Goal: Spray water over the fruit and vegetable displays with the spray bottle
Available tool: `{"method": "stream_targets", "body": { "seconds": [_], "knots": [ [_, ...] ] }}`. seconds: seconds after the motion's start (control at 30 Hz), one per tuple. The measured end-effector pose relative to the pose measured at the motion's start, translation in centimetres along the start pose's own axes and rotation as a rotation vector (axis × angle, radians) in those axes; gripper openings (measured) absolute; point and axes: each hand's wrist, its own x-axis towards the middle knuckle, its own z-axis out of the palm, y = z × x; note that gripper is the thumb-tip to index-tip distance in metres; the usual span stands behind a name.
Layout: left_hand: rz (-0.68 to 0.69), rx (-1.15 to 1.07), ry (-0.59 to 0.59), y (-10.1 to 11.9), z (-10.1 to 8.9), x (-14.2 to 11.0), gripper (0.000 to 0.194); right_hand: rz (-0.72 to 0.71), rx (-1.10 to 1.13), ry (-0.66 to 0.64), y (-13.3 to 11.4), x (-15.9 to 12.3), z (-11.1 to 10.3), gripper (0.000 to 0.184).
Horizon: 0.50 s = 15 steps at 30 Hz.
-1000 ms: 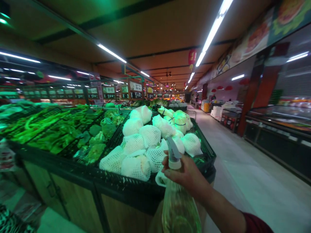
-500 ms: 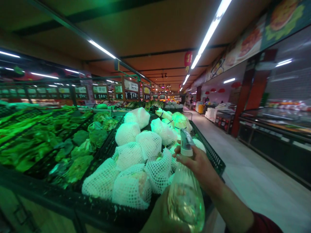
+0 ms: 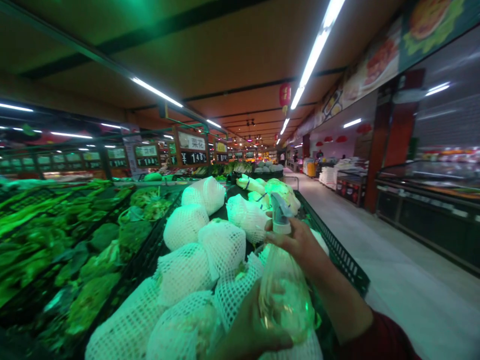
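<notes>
A clear spray bottle point(image 3: 287, 285) with a grey-white trigger head stands upright between my hands, some liquid inside it. My right hand point(image 3: 300, 242) is closed around its neck, just below the head. Lower down, my left hand point(image 3: 251, 325) wraps the bottle's body from the left; part of its fingers shows through the clear plastic. Right behind and beside the bottle lie several cauliflowers in white foam nets point(image 3: 223, 245). They fill a black crate point(image 3: 337, 245). At its far end are some pale, unnetted heads point(image 3: 281, 192) with a dark band.
Leafy greens point(image 3: 37, 240) and broccoli point(image 3: 103, 237) lie in crates to the left. Price signs point(image 3: 193, 147) stand behind the produce. An aisle floor point(image 3: 393, 270) runs along the right, with a display case point(image 3: 423, 215) beyond it. A red lantern point(image 3: 285, 95) hangs overhead.
The view has moved closer to the crate, so the netted cauliflowers look larger and lower. Both hands still hold the bottle, which appears slightly higher and more to the left.
</notes>
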Motion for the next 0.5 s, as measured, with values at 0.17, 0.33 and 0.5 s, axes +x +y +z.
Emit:
{"method": "stream_targets", "body": {
  "seconds": [0.17,0.33,0.5],
  "knots": [
    [0.108,0.030,-0.081,-0.6,-0.7,2.8,0.072,0.001,0.032,-0.049,2.4,2.4,-0.7,0.032],
    [0.143,0.059,-0.088,-1.5,-1.5,3.8,0.040,0.061,0.077,-0.096,5.4,3.6,-0.8,0.043],
    [0.120,0.076,-0.069,-2.3,-1.8,3.9,0.041,0.083,0.075,-0.101,7.1,3.9,-0.9,0.042]
  ]
}}
